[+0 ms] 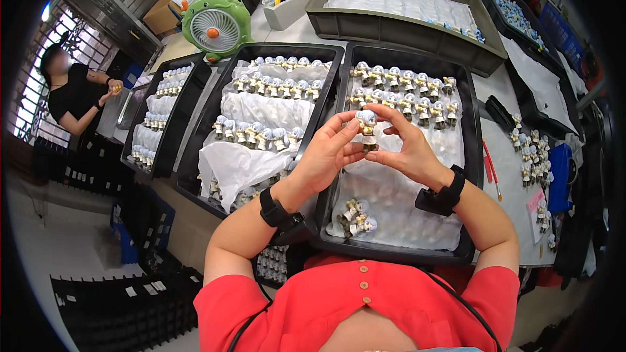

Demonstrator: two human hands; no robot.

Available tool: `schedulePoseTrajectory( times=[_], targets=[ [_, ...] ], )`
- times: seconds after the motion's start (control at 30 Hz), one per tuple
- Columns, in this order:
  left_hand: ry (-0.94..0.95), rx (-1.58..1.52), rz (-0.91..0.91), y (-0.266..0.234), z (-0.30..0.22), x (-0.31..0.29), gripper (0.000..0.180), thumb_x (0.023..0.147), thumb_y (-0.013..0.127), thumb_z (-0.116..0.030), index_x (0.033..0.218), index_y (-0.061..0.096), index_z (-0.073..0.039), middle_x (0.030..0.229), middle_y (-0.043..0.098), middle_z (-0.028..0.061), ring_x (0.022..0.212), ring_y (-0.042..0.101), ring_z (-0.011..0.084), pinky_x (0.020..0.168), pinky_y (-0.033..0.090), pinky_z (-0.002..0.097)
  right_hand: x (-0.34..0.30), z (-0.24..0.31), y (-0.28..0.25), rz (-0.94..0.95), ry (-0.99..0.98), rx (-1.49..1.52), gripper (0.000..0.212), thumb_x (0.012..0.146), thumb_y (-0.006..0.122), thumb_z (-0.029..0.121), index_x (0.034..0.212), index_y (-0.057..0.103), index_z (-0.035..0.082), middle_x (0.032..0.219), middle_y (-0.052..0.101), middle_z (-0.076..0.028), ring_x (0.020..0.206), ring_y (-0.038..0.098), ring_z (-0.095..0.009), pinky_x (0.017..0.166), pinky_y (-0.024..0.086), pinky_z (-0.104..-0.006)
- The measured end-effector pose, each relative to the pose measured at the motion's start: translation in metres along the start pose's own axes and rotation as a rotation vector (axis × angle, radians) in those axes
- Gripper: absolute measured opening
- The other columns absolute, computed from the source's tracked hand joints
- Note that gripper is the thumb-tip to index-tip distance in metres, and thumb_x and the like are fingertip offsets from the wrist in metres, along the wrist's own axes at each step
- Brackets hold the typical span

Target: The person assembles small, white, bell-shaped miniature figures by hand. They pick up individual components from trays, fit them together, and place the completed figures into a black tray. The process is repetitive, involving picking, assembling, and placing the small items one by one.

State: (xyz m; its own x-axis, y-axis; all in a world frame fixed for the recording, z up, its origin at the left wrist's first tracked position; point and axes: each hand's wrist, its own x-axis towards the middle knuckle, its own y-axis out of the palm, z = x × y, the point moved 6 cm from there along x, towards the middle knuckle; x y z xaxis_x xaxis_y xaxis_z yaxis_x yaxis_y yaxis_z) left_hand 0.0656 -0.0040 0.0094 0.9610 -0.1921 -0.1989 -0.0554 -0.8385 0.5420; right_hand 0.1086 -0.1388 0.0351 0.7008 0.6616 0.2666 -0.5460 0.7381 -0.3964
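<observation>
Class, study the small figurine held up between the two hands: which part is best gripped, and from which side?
I'd pinch the figurine around the body, finger and thumb coming from left and right. It is upright and narrow, pale-blue head on top, darker foot end below; the left hand and right hand sit on those sides.

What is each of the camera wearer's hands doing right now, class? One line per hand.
Left hand: closed, fingers on the small figurine.
Right hand: closed, thumb and fingers on the same figurine.
</observation>
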Motion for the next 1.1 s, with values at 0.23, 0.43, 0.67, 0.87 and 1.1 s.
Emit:
schedulePoseTrajectory(
  times=[0.23,0.43,0.67,0.87,1.1],
  targets=[
    [-0.002,0.007,-0.013,-0.001,-0.001,-0.001,0.038,0.093,0.051,-0.030,0.124,0.041,-0.011,0.115,0.052,0.0068,0.099,0.059,0.0216,0.084,0.048,0.0337,0.001,-0.008,0.002,0.030,0.075,0.181,0.074,0.072,0.077,0.020,0.135,0.039,0.013,0.131,0.045,-0.003,0.115,0.045,-0.017,0.092,0.040,-0.0328],
    [-0.012,0.014,-0.017,0.000,-0.001,-0.001,0.042,0.092,0.053,-0.029,0.125,0.038,-0.007,0.116,0.052,0.0073,0.098,0.060,0.0212,0.083,0.048,0.0330,0.001,-0.009,0.002,0.040,0.084,0.159,0.073,0.072,0.076,0.019,0.135,0.040,0.013,0.131,0.046,-0.004,0.115,0.047,-0.019,0.091,0.041,-0.0335],
    [0.006,0.066,-0.018,-0.004,0.006,0.001,0.044,0.092,0.054,-0.027,0.128,0.037,-0.006,0.116,0.054,0.0083,0.100,0.060,0.0239,0.083,0.049,0.0345,-0.001,0.007,0.002,-0.019,-0.100,-0.132,0.071,0.069,0.074,0.013,0.133,0.042,0.013,0.125,0.050,-0.007,0.112,0.049,-0.021,0.087,0.043,-0.0333],
    [0.043,-0.032,0.101,0.006,0.001,0.001,0.044,0.095,0.048,-0.024,0.132,0.035,-0.005,0.120,0.053,0.0109,0.103,0.059,0.0283,0.083,0.050,0.0360,-0.003,0.010,-0.002,-0.083,-0.090,-0.060,0.072,0.069,0.075,0.013,0.133,0.041,0.013,0.132,0.046,-0.004,0.115,0.048,-0.017,0.088,0.041,-0.0310],
    [0.041,-0.071,0.126,0.009,-0.002,0.000,0.044,0.096,0.046,-0.025,0.133,0.034,-0.005,0.121,0.052,0.0115,0.104,0.059,0.0300,0.084,0.050,0.0366,-0.002,0.008,-0.002,-0.078,-0.076,-0.053,0.072,0.068,0.075,0.012,0.132,0.043,0.012,0.133,0.044,-0.005,0.115,0.047,-0.017,0.087,0.041,-0.0314]
  ],
)
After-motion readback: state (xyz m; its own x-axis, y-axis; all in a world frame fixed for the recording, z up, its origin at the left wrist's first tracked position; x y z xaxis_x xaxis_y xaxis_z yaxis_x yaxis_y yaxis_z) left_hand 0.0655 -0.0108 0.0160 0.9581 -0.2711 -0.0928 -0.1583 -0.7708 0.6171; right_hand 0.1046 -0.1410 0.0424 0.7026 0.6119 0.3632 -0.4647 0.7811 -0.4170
